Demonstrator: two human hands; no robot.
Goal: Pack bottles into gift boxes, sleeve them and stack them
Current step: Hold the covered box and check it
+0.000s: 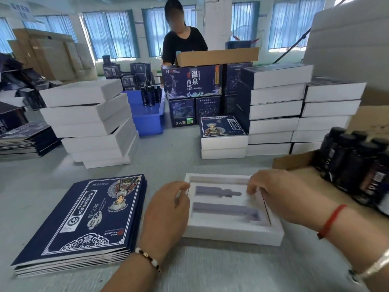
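A white gift box (231, 233) lies open on the table in front of me. Its foam insert has two empty bottle-shaped cut-outs. My left hand (168, 209) grips the box's left edge, thumb over the rim. My right hand (277, 190) holds the right side, its fingers curled onto the insert's edge. Dark bottles (355, 165) with black caps stand in a cardboard tray at the right. A stack of flat navy printed sleeves (84, 220) lies to the left of the box.
Stacks of white boxes (92, 123) stand at the left, with sleeved boxes (277, 108) at the back right. A blue bin (147, 114) holds a few bottles. A person in black (183, 43) works behind a cardboard carton (216, 56) on navy cartons.
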